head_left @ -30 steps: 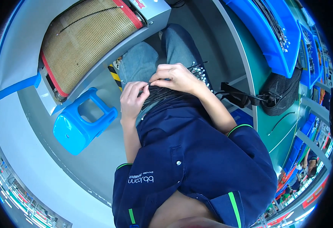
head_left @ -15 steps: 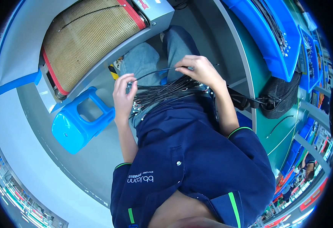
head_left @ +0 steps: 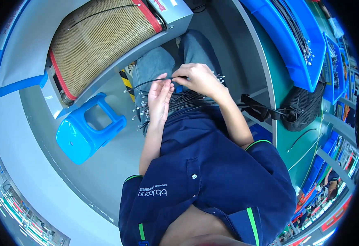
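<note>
A thin black cable (head_left: 144, 83) with a small white connector at its left end is stretched between my hands above my lap. My right hand (head_left: 199, 80) pinches it between thumb and fingertips. Just to the left, my left hand (head_left: 159, 100) is raised palm inward, its fingertips closed on the same cable close to the right hand. Below both hands a loose bundle of black cables (head_left: 183, 99) lies across my thighs, with pale connectors sticking out at both sides. My fingers hide the right end of the held cable.
At upper left is a mesh conveyor belt (head_left: 101, 41) with red edges, carrying one black cable (head_left: 101, 14). A blue stool (head_left: 75, 137) stands on the floor at left. On the green table at right are blue bins (head_left: 314, 76) of cables, a black mesh bag (head_left: 304, 110) and a single cable (head_left: 300, 137).
My left hand has moved right along the cable towards my right hand, leaving the cable's left end free. My right hand has shifted left and slightly down.
</note>
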